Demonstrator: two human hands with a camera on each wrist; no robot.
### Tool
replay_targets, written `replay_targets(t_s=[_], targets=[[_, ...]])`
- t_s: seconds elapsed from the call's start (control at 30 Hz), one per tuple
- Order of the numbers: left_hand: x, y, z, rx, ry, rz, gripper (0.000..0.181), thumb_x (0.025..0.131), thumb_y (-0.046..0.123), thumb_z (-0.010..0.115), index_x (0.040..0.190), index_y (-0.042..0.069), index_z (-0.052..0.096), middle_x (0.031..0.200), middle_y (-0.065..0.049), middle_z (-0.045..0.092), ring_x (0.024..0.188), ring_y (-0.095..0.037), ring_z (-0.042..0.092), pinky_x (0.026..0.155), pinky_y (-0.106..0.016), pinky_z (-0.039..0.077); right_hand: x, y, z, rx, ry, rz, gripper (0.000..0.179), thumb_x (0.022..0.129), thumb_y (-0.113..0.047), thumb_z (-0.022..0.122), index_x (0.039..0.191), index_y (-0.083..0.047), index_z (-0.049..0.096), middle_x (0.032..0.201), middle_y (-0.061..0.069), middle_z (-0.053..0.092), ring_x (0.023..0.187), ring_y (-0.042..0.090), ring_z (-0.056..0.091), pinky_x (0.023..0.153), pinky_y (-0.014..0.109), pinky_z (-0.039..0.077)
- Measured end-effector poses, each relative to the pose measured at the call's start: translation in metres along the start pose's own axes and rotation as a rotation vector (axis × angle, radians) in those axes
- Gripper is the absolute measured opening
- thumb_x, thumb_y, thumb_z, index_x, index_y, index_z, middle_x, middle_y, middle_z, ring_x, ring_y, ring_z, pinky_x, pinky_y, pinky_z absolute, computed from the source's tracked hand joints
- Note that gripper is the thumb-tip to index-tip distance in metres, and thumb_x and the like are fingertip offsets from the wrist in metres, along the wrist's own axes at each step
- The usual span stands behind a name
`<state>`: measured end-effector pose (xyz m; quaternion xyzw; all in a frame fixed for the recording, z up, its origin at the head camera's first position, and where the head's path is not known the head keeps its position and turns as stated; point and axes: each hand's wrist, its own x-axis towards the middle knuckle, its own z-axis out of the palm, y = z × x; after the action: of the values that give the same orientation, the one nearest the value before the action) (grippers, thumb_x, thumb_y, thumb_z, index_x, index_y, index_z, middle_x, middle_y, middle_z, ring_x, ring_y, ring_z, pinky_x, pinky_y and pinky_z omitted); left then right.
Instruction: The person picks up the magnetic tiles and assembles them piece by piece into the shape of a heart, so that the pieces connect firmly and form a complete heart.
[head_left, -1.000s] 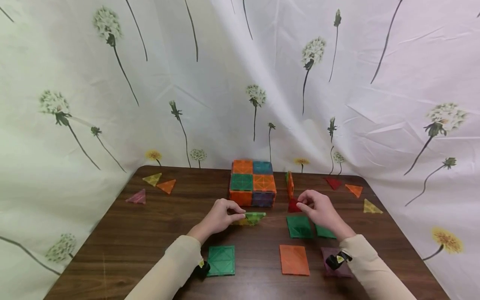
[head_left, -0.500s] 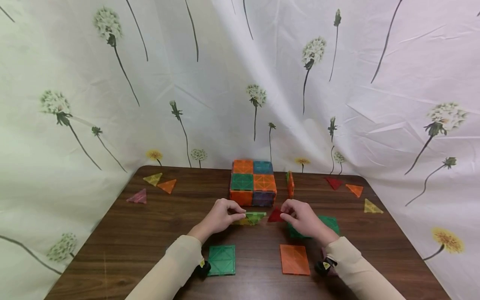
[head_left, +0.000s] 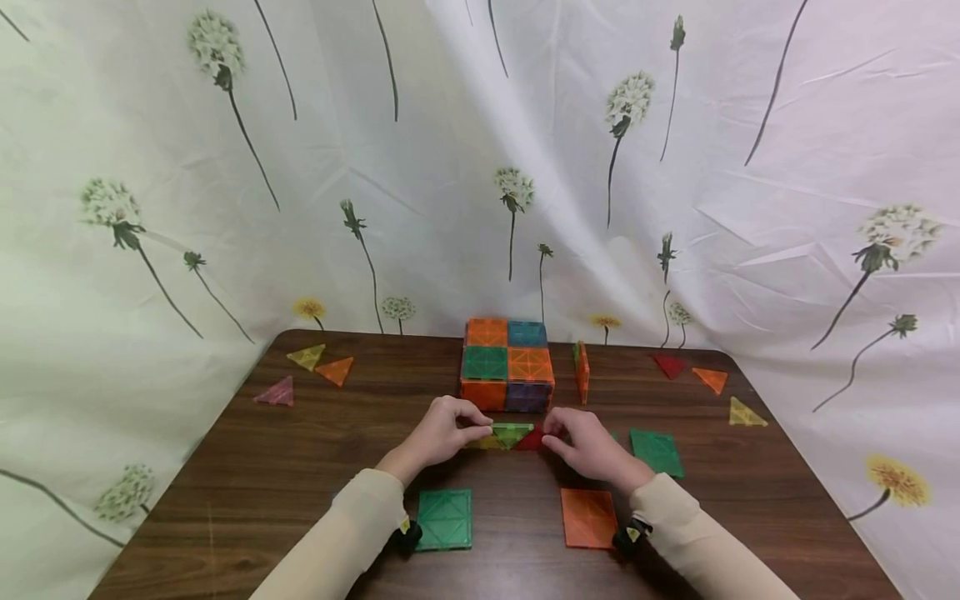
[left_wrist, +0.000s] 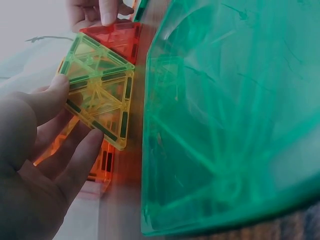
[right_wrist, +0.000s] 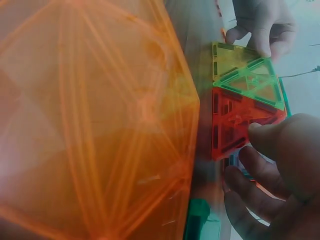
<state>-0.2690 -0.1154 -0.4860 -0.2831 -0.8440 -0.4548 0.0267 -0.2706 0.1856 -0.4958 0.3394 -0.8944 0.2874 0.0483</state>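
Observation:
In the head view, my left hand (head_left: 437,435) pinches the yellow triangular magnetic tile (left_wrist: 100,97), which stands on edge on the table. Joined to its slanted side is a light-green triangular tile (head_left: 513,435), upside down. My right hand (head_left: 588,448) holds a red triangular tile (right_wrist: 235,122) between thumb and fingers, its slanted edge against the green tile. The three form one upright row. Just behind them stands a box of square tiles (head_left: 507,363) in orange, green, blue and purple.
Flat near the front lie a green square tile (head_left: 444,520) and an orange square tile (head_left: 588,518). Another green square tile (head_left: 657,453) is beside my right wrist. Orange tiles (head_left: 582,373) stand upright right of the box. Loose triangles, including a pink one (head_left: 277,392) and a yellow one (head_left: 746,412), lie toward both sides.
My right hand has moved left with the red triangular tile, bringing it from apart to against the green one. My left hand has stayed in place on the yellow tile.

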Motion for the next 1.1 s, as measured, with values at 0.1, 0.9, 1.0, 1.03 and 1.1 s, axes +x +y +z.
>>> replay_targets(t_s=[0.1, 0.9, 1.0, 1.03, 1.1], targets=[[0.0, -0.001, 0.0, 0.0, -0.002, 0.003, 0.006, 0.094, 0.012, 0.08, 0.098, 0.013, 0.085, 0.098, 0.0, 0.08, 0.09, -0.016, 0.072, 0.074, -0.025, 0.058, 0.002, -0.001, 0.001, -0.014, 0.01, -0.017, 0.007, 0.101, -0.015, 0.073, 0.101, -0.018, 0.067, 0.092, -0.009, 0.066, 0.083, 0.005, 0.063, 0.074, 0.03, 0.056], [-0.002, 0.003, -0.001, 0.014, -0.061, -0.042, 0.01, 0.098, 0.018, 0.077, 0.103, 0.012, 0.084, 0.097, 0.003, 0.079, 0.089, -0.015, 0.071, 0.077, -0.026, 0.057, 0.01, -0.019, 0.0, -0.101, 0.041, -0.159, 0.004, 0.101, -0.013, 0.073, 0.104, -0.016, 0.073, 0.09, -0.008, 0.063, 0.072, 0.001, 0.054, 0.064, 0.02, 0.052], [-0.002, 0.002, -0.002, 0.023, -0.069, -0.029, 0.011, 0.099, 0.019, 0.076, 0.104, 0.013, 0.084, 0.098, 0.004, 0.079, 0.09, -0.013, 0.071, 0.079, -0.027, 0.058, 0.011, -0.018, 0.0, -0.119, 0.041, -0.189, 0.004, 0.101, -0.014, 0.073, 0.105, -0.015, 0.074, 0.092, -0.007, 0.064, 0.074, 0.001, 0.056, 0.066, 0.021, 0.053], [-0.003, 0.002, -0.003, 0.03, -0.07, -0.019, 0.012, 0.099, 0.02, 0.076, 0.106, 0.013, 0.083, 0.099, 0.005, 0.078, 0.091, -0.013, 0.071, 0.08, -0.028, 0.058, 0.011, -0.018, 0.0, -0.127, 0.041, -0.198, 0.004, 0.101, -0.015, 0.073, 0.105, -0.015, 0.074, 0.093, -0.008, 0.065, 0.075, 0.0, 0.057, 0.067, 0.02, 0.054], [-0.005, -0.001, -0.005, 0.043, -0.069, -0.009, 0.015, 0.101, 0.022, 0.074, 0.11, 0.013, 0.082, 0.102, 0.005, 0.078, 0.093, -0.011, 0.07, 0.082, -0.029, 0.059, 0.011, -0.017, 0.0, -0.144, 0.04, -0.207, 0.004, 0.102, -0.016, 0.072, 0.105, -0.016, 0.074, 0.093, -0.008, 0.065, 0.076, 0.0, 0.057, 0.068, 0.021, 0.054]])
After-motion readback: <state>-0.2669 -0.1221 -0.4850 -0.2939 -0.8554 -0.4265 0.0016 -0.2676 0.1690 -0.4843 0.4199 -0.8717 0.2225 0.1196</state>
